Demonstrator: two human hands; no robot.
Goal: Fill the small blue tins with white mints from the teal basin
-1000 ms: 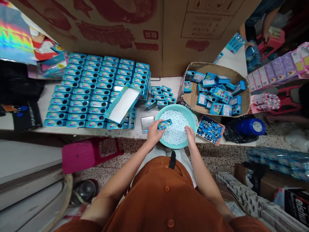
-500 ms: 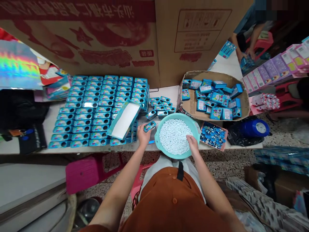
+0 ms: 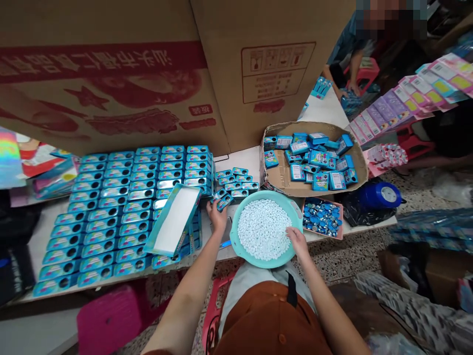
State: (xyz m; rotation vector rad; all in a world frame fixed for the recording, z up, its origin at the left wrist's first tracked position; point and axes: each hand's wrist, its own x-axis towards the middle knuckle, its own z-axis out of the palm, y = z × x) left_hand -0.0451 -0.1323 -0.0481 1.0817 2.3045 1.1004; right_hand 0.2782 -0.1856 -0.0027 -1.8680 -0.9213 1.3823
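My left hand (image 3: 217,215) is closed around a small blue tin (image 3: 224,202) with a dark round spot on top. Right behind that tin stands a small group of similar tins (image 3: 232,186). A turquoise plastic basin (image 3: 235,245), filled with small white pellets (image 3: 263,229), rests at the table's front edge before my lap. Over the basin's right side is my right hand (image 3: 296,240), its fingers drawn together at the pellets. Whatever those fingertips hold is too small to make out.
Rows of stacked blue tins (image 3: 99,217) fill the left, with a tilted open tray (image 3: 173,219) on them. A cardboard tray (image 3: 275,180) of blue boxes and a pink box (image 3: 340,231) of round blue pieces stand right. A large carton (image 3: 148,88) rises behind. Another person's hands (image 3: 354,88) work beyond.
My left hand has carried its tin up against the group of tins behind it. My right hand stays at the basin's right side. The whole view has shifted and tilted.
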